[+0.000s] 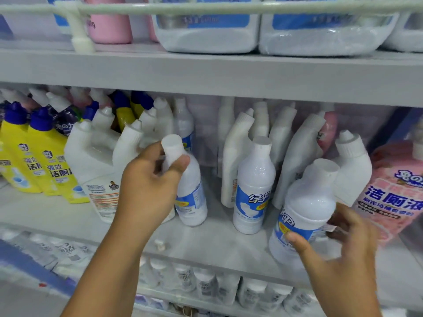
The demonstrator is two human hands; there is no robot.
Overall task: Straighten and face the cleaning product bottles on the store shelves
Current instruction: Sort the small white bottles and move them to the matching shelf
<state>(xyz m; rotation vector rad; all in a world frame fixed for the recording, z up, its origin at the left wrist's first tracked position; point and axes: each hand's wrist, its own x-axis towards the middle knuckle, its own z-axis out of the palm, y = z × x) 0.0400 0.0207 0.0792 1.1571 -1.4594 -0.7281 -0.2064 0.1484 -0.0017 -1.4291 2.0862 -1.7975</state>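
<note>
My left hand (148,179) grips the neck of a white bottle with a blue label (191,195), which leans to the left on the middle shelf (206,243). My right hand (338,243) holds a second white bottle with a blue label (304,213) by its lower body, tilted and near the shelf's front edge. Between them a third matching bottle (253,186) stands upright with its label facing out. Behind it stand several white angled-neck bottles (238,156).
Yellow bottles with blue caps (34,156) fill the left of the shelf, beside a large white jug (96,161). A pink bottle (398,193) stands at the right. Big tubs (206,33) sit on the shelf above; small white bottles (206,284) fill the shelf below.
</note>
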